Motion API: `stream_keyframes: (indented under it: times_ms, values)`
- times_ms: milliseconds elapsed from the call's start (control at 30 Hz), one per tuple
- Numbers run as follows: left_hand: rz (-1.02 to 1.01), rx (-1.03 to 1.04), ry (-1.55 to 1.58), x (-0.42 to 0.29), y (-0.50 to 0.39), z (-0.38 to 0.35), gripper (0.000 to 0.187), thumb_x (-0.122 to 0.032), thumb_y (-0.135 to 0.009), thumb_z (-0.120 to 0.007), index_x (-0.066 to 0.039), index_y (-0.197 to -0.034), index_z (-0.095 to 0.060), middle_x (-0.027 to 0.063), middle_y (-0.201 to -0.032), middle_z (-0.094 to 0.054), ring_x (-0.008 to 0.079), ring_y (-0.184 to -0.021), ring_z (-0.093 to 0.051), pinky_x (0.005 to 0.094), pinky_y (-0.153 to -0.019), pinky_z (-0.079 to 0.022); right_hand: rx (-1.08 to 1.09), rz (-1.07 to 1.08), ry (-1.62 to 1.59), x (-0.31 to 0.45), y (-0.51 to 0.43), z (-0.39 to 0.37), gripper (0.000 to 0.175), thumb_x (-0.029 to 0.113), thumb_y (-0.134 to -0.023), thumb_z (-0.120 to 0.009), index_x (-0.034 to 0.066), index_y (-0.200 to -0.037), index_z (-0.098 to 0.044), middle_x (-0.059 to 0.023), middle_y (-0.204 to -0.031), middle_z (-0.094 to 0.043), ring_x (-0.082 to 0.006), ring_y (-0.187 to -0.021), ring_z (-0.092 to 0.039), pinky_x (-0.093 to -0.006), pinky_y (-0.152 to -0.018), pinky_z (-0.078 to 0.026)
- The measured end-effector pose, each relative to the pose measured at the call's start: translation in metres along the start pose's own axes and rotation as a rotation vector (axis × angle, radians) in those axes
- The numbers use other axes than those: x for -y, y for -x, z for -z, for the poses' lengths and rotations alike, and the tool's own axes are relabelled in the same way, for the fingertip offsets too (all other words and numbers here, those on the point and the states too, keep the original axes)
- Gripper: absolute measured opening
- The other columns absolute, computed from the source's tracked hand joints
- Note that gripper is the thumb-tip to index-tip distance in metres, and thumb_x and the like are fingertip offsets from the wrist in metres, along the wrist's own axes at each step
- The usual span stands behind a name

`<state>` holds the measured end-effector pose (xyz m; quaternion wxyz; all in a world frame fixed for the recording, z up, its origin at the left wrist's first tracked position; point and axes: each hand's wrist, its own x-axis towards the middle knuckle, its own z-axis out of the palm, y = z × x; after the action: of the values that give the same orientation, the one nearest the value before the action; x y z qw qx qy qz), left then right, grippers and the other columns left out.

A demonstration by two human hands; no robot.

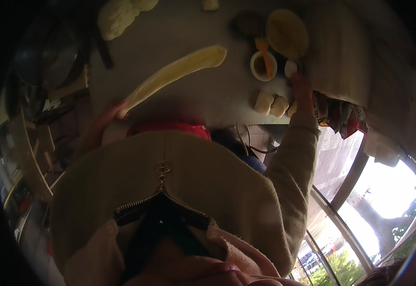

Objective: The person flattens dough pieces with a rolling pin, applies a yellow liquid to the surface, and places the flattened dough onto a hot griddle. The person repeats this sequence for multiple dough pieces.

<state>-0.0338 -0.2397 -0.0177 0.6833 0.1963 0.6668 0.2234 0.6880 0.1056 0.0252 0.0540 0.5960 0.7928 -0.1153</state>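
Note:
A long flattened strip of dough lies slantwise on the grey worktop, shiny and yellowish on top. My left hand grips its near left end at the worktop's edge. My right hand reaches to the right side, its fingertips at a small white round object, perhaps a bowl or lid; whether they grip it I cannot tell. Beside it stands a white bowl of brown liquid with an orange brush across it. Small dough pieces sit near my right wrist.
A large mass of dough lies at the far left, with another small dough piece at the far edge of view. A round yellowish container and a dark round one stand beyond the bowl. Packets hang at the right.

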Motion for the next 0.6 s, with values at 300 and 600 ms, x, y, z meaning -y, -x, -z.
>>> stream_keyframes:
  times_ms: [300, 600]
  values:
    - [0.049, -0.072, -0.073, -0.006, 0.009, -0.002, 0.047, -0.050, -0.095, -0.060, -0.005, -0.107, -0.070, 0.0045, -0.085, -0.071, 0.0138, -0.070, -0.068, 0.0302, -0.058, -0.054, 0.188, -0.057, 0.314, 0.006, -0.039, -0.020, 0.029, 0.031, -0.093, -0.058, 0.0159, -0.116, -0.067, -0.0127, -0.115, -0.068, -0.0327, -0.107, -0.067, -0.0446, -0.089, -0.055]
    - [-0.077, -0.035, -0.041, 0.026, -0.010, 0.013, 0.039, -0.040, -0.098, -0.062, -0.004, -0.111, -0.070, 0.0056, -0.089, -0.072, 0.0142, -0.074, -0.069, 0.0305, -0.060, -0.055, -0.046, 0.250, 0.456, 0.020, -0.049, -0.005, 0.025, 0.031, -0.092, -0.065, 0.0100, -0.105, -0.071, -0.0116, -0.109, -0.070, -0.0305, -0.096, -0.070, -0.0422, -0.083, -0.056]
